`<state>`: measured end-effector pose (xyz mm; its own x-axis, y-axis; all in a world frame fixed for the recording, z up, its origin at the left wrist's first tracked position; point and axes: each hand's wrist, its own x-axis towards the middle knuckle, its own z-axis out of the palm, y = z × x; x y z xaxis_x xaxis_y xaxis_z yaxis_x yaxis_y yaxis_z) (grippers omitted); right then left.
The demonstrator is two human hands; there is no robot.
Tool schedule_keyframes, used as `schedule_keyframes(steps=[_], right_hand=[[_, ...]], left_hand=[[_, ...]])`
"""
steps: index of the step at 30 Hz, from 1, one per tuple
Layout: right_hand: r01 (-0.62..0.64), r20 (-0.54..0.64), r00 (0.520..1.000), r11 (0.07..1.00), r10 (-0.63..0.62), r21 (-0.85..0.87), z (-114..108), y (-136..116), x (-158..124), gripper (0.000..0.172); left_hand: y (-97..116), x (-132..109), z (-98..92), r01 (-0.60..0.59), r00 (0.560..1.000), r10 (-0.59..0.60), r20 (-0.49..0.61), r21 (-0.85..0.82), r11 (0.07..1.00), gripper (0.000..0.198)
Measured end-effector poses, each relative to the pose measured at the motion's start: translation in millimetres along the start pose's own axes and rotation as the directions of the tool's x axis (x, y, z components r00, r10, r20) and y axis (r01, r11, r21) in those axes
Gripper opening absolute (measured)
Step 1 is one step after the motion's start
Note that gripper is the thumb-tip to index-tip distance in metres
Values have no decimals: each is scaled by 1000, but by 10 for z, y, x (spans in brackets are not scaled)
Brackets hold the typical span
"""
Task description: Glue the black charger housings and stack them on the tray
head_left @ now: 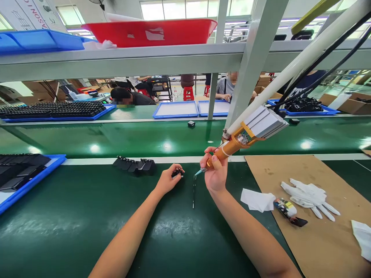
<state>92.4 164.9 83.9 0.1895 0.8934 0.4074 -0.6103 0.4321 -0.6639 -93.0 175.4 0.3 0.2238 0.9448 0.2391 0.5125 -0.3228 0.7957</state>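
Note:
My right hand (216, 174) is wrapped round an orange glue dispenser (232, 148) that hangs from a white pole. Its pale blue nozzle (199, 171) points down and left, clear of the part in my other hand. Below the tip, a thin shiny strand (194, 193) shows against the green surface; whether it hangs or lies there I cannot tell. Just left of the nozzle, my left hand (167, 180) pinches a small black part (176, 173), mostly covered by the fingers. A leaning row of black plastic housings (135, 165) sits further left.
A blue-rimmed tray (58, 164) of black pieces stands at left. On the right, cardboard (324, 239) bears white gloves (310, 195), white paper (257, 200) and a small bottle-like item (286, 208). Beyond runs a green belt (130, 139); people sit behind it. A shelf beam (121, 63) crosses overhead.

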Motion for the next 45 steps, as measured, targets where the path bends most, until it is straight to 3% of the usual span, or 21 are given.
schedule_keyframes(steps=[6,11,18,23,26,29,31,33,34,36,40,45], right_hand=[[-1,7,1000,1000,0,24,14,1,-5,18],[-6,21,1000,1000,5,25,35,-13,-10,20],[-28,14,1000,999,27,29,42,-20,-9,22],[-43,13,999,999,42,22,40,-26,-7,25],[-44,13,999,999,44,28,40,-27,-9,24],[-31,19,999,999,30,38,37,-22,-12,21],[-27,25,999,999,26,46,35,-19,-14,19],[-24,29,999,998,23,55,35,-19,-14,18],[-23,30,999,998,21,59,35,-19,-14,18],[-19,30,999,998,17,66,37,-17,-11,18],[-12,26,1000,998,10,64,30,-7,-1,18],[-13,5,1000,999,13,34,3,-4,18,20]], left_hand=[[82,-126,-108,-43,999,39,30,175,984,42],[164,-169,-126,-48,999,43,22,343,938,39],[145,-184,-59,20,998,2,-56,397,917,33],[91,-193,70,34,993,8,-121,339,940,26],[76,-207,138,-15,997,53,-64,490,872,32],[82,-209,146,-18,1000,14,11,593,805,38],[83,-196,127,29,999,-38,8,490,871,34],[78,-173,105,143,989,-138,-44,154,978,31],[77,-160,96,202,977,-205,-65,-57,978,33],[94,-136,83,274,943,-326,-72,-391,879,39],[240,-121,51,302,920,-392,-12,-616,727,50],[481,-181,0,317,910,-351,220,-915,248,42]])
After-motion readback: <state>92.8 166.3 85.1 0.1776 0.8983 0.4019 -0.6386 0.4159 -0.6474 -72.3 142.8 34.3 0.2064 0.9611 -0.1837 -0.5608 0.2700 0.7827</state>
